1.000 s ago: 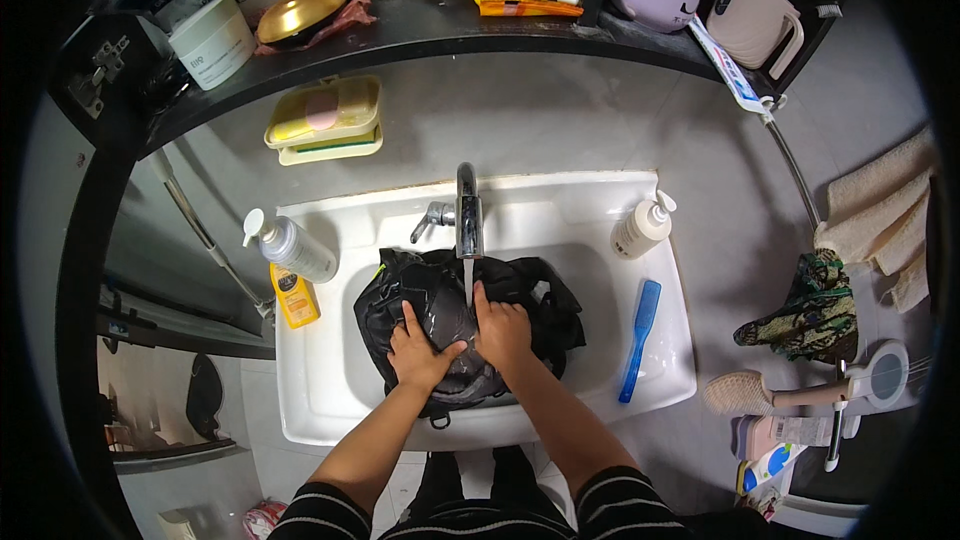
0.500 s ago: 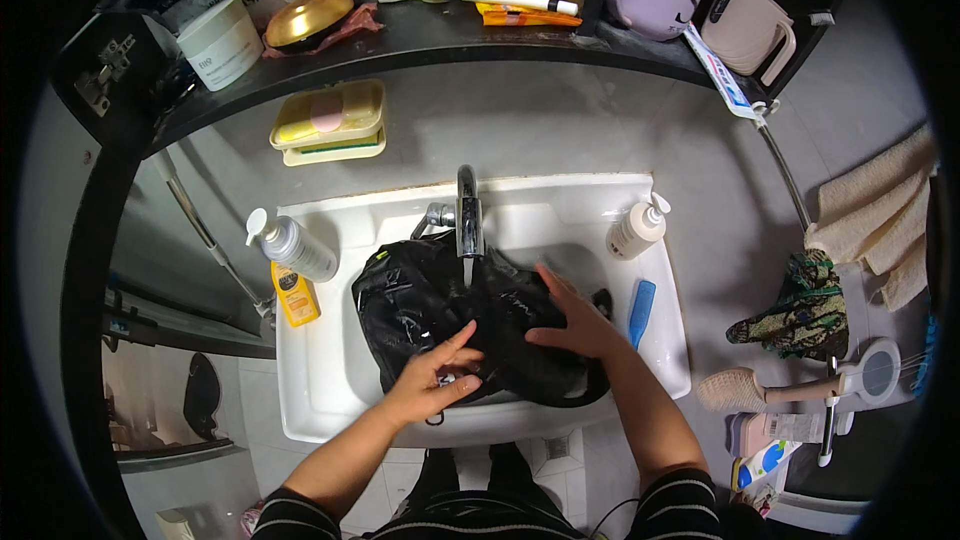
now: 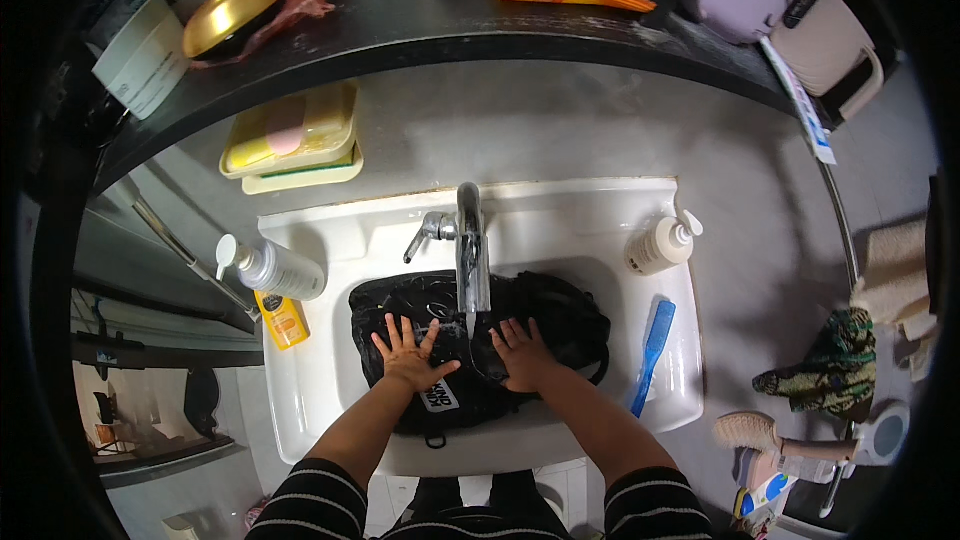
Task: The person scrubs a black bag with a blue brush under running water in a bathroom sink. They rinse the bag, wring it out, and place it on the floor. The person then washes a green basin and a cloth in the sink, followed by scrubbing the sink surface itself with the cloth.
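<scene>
Head view: left hand [image 3: 408, 358] and right hand [image 3: 522, 353] lie flat, fingers spread, pressed on a black fabric bag [image 3: 560, 315] filling the white sink [image 3: 320, 380] basin. A white rectangular label [image 3: 438, 396] sits just below the left hand; chrome tap [image 3: 471, 260] runs between the hands; blue comb [image 3: 652, 352] lies right of the right hand.

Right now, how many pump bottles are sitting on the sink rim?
2. A clear pump bottle lies at the rim's left rear corner; a cream pump bottle stands at the right rear corner. None seems hidden.
</scene>
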`<move>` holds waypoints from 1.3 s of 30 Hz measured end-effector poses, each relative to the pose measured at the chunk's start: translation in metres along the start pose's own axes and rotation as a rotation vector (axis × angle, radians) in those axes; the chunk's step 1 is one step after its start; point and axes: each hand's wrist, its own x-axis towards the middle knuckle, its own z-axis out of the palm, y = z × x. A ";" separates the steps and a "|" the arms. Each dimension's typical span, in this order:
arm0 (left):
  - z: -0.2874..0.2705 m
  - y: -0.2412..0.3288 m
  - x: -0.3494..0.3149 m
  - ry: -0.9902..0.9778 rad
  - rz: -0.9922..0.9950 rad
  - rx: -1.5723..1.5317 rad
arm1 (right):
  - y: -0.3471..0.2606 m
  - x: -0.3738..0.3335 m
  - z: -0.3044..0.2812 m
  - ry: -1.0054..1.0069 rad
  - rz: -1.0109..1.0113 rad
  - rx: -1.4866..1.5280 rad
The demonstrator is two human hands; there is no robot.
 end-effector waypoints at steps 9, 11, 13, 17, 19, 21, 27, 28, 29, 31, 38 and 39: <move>0.004 0.002 0.018 0.034 0.019 -0.081 | 0.024 0.031 -0.003 -0.079 -0.002 0.137; 0.002 -0.007 0.010 0.161 0.053 -0.084 | 0.025 0.038 -0.038 -0.312 -0.005 0.219; -0.003 -0.013 0.006 0.285 0.102 -0.088 | 0.021 0.034 -0.044 -0.200 0.037 0.312; -0.060 -0.041 -0.009 0.985 0.104 -0.222 | -0.009 0.004 -0.070 0.441 0.163 0.303; -0.074 -0.043 -0.002 0.890 -0.017 -0.073 | -0.015 0.018 -0.072 0.481 0.175 0.203; -0.060 -0.053 0.009 0.852 0.025 -0.108 | -0.024 0.036 -0.065 0.441 0.237 0.340; -0.030 -0.074 -0.031 0.838 0.255 -0.229 | -0.034 -0.011 -0.008 0.778 0.067 0.447; -0.035 -0.075 -0.053 0.898 0.337 -0.245 | -0.036 -0.029 -0.019 0.802 0.008 0.432; -0.041 -0.078 -0.074 0.957 0.425 -0.261 | -0.042 -0.051 -0.035 0.826 -0.045 0.414; -0.060 -0.072 -0.109 1.114 0.552 -0.331 | -0.048 -0.088 -0.061 0.909 -0.102 0.400; -0.155 -0.025 -0.181 1.464 0.753 -0.233 | -0.044 -0.141 -0.133 1.284 -0.210 0.576; -0.155 -0.024 -0.185 1.490 0.774 -0.214 | -0.044 -0.143 -0.133 1.303 -0.232 0.584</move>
